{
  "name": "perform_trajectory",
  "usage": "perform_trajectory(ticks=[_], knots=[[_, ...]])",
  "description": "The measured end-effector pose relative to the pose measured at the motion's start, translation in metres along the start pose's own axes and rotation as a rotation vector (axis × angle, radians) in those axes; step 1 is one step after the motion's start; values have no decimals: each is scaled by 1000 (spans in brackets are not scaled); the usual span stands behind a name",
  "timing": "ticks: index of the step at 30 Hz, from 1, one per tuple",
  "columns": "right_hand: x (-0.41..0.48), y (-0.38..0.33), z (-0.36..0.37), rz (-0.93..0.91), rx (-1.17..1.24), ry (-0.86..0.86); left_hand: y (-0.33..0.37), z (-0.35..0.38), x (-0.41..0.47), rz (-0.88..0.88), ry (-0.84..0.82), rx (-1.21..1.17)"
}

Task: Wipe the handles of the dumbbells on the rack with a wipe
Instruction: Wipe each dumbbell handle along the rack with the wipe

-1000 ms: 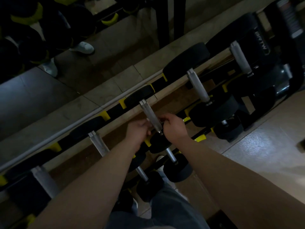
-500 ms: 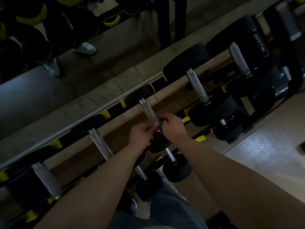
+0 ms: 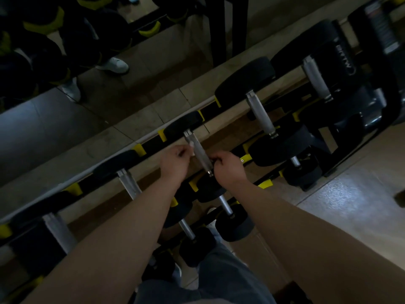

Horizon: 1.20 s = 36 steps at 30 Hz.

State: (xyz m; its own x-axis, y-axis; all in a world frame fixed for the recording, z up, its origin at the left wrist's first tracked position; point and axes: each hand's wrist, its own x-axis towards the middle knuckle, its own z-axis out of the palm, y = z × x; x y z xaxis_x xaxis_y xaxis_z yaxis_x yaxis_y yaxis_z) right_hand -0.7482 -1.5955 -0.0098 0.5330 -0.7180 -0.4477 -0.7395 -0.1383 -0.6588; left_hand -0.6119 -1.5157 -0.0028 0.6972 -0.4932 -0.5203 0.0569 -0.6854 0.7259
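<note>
Alongside, other dumbbell handles [image 3: 260, 115] flank the held handle [image 3: 198, 148].

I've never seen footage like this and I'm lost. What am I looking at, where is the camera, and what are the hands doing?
There is no machine here: a person works with bare hands. The single picture comes from a camera worn on the head, looking down along both forearms. Ahead is a rack of black dumbbells with silver handles, in an upper and a lower row. The left hand pinches a small white wipe against the handle of one upper-row dumbbell. The right hand curls its fingers on the same handle, nearer its lower end. The light is dim, so the wipe shows only as a pale scrap.
</note>
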Motion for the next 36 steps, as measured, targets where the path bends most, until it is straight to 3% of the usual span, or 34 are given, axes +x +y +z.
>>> perform_trajectory(ticks=[3, 8, 13, 19, 24, 36], knots=[[1, -1, -1, -13, -17, -6, -23, 1, -16, 41, -293, 199], [-17, -1, -3, -176, 46, -12, -22, -1, -43, -30, -149, -59], [-63, 5, 7, -402, 2, 117, -6, -11, -72, -49, -247, -126], [-120, -2, 0, -160, 183, 273, -7, -20, -96, 23, -398, -55], [-161, 5, 7, 30, 217, 329, -8, -24, -123, 77, -410, 56], [-164, 7, -35, 104, 284, 417, 23, -11, -121, 231, -452, -22]])
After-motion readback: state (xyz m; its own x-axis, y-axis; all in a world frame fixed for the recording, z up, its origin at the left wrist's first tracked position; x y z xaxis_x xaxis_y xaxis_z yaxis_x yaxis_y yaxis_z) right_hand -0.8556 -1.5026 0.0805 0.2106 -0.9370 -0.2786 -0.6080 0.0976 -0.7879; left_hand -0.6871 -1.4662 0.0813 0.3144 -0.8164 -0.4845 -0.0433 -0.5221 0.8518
